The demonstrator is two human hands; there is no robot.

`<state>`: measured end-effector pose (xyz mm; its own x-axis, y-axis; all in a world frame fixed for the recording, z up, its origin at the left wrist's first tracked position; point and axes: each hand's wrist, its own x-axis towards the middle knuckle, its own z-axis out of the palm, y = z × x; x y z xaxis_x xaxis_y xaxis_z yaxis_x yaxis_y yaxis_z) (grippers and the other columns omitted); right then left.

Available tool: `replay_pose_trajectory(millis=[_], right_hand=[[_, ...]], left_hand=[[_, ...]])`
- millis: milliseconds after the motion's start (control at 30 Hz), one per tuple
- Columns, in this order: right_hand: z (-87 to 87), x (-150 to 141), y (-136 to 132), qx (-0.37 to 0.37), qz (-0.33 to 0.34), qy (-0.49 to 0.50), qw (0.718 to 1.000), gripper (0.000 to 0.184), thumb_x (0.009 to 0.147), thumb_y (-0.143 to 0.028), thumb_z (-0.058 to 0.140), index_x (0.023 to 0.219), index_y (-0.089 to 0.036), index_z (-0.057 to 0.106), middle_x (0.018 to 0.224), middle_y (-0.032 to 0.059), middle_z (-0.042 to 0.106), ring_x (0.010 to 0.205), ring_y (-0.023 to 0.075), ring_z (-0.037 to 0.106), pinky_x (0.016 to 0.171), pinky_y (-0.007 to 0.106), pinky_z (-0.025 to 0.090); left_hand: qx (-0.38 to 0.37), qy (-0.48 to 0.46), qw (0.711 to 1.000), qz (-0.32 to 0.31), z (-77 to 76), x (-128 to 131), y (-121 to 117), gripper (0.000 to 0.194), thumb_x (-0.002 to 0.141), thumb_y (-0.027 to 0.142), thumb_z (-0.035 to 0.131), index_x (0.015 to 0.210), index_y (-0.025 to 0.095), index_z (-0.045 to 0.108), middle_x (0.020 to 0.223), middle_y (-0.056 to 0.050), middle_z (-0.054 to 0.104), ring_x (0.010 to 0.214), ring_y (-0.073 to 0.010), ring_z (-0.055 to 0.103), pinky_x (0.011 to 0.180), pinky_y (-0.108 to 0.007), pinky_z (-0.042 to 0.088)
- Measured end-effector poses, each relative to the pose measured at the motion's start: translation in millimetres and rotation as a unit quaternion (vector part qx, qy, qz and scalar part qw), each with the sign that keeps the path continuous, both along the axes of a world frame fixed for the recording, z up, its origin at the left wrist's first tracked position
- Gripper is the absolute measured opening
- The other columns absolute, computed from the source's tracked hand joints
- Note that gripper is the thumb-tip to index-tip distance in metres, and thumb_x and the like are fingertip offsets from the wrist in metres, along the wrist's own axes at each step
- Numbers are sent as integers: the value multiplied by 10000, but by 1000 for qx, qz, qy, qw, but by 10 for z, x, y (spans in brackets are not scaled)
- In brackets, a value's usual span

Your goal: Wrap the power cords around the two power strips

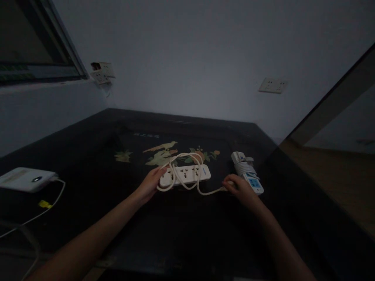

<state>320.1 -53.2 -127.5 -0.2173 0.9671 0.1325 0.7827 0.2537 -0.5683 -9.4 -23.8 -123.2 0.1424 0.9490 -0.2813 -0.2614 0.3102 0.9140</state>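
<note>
A white power strip (190, 174) lies over the dark table top, its sockets facing up. My left hand (150, 184) is closed around its left end. Loose loops of the strip's pale cord (187, 155) lie across and behind it. From the loops the cord runs right to my right hand (238, 187), whose fingers are pinched around its end; a plug there is mostly hidden. Just beyond that hand lies a second power strip (254, 183), with a blue label and its grey cord (246, 168) wound around it.
The black table (187, 234) carries a painted bird-and-flower design. At its left lies a white box-shaped device (27, 179) with a thin white cable (60, 195). Wall sockets (273, 86) are at the back right, and more outlets (102, 73), hanging loose, at the back left.
</note>
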Motion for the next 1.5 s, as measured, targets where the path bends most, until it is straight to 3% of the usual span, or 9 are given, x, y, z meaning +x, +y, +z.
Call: replay_pose_trajectory(millis=[267,433,733,967,1033,1167,1300,1400,1500], right_hand=[[25,-73,-61,-34,11,22,999,136,847,-333,567,839,-208,620,874,51,616,802,201,586,719,325,468],[20,-51,-100,-81,58,11,995,230,702,-190,718,913,-224,631,1005,43,576,936,211,561,823,340,472],[10,-50,-63,-76,58,23,995,111,775,-153,606,850,-226,643,955,53,583,873,206,574,785,337,480],[6,-19,-52,-96,66,42,992,76,766,-196,632,823,-221,675,945,57,603,862,206,596,779,333,484],[39,-5,-60,-109,68,59,990,84,768,-213,627,838,-220,673,926,54,619,840,203,606,757,326,489],[171,80,-91,-119,46,93,987,137,737,-269,653,865,-230,680,910,55,665,854,228,621,745,335,504],[335,188,-133,-108,-23,158,981,215,694,-343,707,879,-240,671,882,48,675,819,235,635,709,336,518],[395,213,-154,-109,-74,255,958,335,646,-370,752,931,-242,632,851,36,666,759,222,648,656,318,525],[372,192,-156,-111,-94,363,920,451,620,-364,781,1015,-261,590,897,34,671,783,230,673,698,339,540]], left_hand=[[94,142,984,-48,-66,-83,61,432,778,425,624,1109,147,622,915,-69,707,842,-203,637,713,-274,489],[168,252,946,-115,-119,-115,87,346,781,393,599,1023,148,624,952,-66,681,879,-227,619,765,-304,479],[216,323,906,-167,1,-116,21,290,800,342,589,1049,199,622,1022,-65,664,973,-249,592,871,-324,443],[278,480,804,-213,-57,-260,107,310,839,428,532,1013,193,634,1027,-85,598,989,-248,515,925,-363,400],[278,500,789,-222,-53,-286,111,342,856,455,504,1028,185,626,1030,-92,580,988,-246,506,920,-365,399],[277,492,786,-250,20,-335,107,372,869,485,486,1045,189,628,1034,-90,565,995,-240,507,910,-350,407],[278,466,797,-265,77,-391,119,385,853,507,514,1089,235,650,1037,-75,576,993,-235,529,903,-326,413],[276,450,810,-256,83,-430,144,362,838,485,551,1098,262,669,1023,-69,594,956,-226,557,867,-305,425],[281,422,828,-238,74,-498,182,360,788,447,625,1100,275,678,952,-52,633,862,-206,582,781,-271,446]])
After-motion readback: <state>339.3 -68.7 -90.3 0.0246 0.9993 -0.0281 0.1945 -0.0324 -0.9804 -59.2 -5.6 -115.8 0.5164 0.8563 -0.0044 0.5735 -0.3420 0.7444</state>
